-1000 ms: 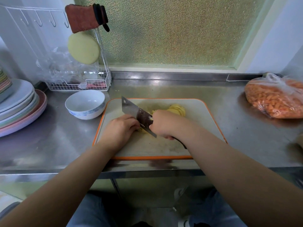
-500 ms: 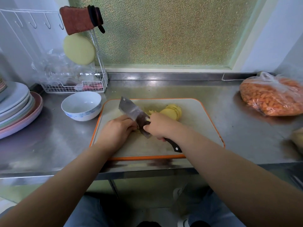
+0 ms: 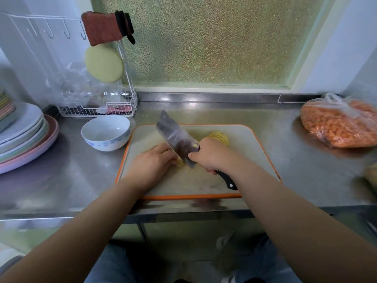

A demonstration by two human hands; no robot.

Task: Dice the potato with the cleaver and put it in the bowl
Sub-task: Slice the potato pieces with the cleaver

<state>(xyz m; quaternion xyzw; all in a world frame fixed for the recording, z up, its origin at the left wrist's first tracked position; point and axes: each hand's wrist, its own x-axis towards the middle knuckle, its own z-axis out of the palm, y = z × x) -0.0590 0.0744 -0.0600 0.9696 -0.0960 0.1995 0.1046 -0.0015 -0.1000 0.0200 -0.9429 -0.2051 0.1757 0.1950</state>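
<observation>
At the middle of the frame the right hand [image 3: 211, 155] is clenched round the black handle of the broad steel cleaver [image 3: 177, 139], whose blade slants up toward the upper left with its edge down at the board. The left hand [image 3: 152, 162] lies knuckles up just left of the blade, fingers curled over a small pale yellow piece of potato [image 3: 180, 162]; most of that piece is hidden, so how firmly it is pinned cannot be told. A fanned stack of yellow potato slices [image 3: 220, 137] sits behind the right hand, toward the upper middle of the white cutting board with an orange rim [image 3: 253, 144]. The white ceramic bowl with blue flecks [image 3: 106, 132] stands just off the board's upper left corner on the steel counter [image 3: 81, 180] and looks empty, so dicing seems underway with no transfer yet. Raw potato is firm but wet and starchy, likely slippery on the cut faces; thin slices are light and will slide apart. Holding them from above with tucked fingertips, flat side down, seems safest, and scooping the dice on the wide blade should carry them well.
</observation>
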